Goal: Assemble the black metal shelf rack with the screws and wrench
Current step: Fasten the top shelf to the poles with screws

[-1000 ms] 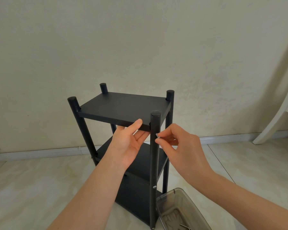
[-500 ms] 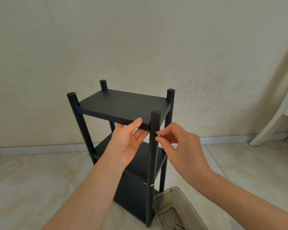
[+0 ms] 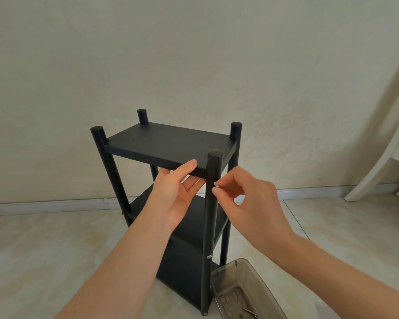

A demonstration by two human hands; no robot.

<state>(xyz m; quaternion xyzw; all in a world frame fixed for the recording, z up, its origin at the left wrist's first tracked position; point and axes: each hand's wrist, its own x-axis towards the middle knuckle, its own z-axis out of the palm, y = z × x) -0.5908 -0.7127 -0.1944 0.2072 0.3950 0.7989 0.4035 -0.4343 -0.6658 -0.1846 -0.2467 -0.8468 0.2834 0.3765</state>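
On my feed the black rack (image 3: 182,270) stands upright at centre frame on the pale floor (image 3: 44,249), close to the wall. The left hand (image 3: 173,196) clasps the front edge of the top shelf (image 3: 171,143), thumb above and fingers beneath. The right hand (image 3: 253,203) pinches a small silver screw (image 3: 216,184) against the near post (image 3: 213,217), just under that shelf (the post blocks my view of the hole). A clear plastic bin (image 3: 247,284) sits lower right beside the post's foot. A white chair leg (image 3: 376,162) slants along the right edge.
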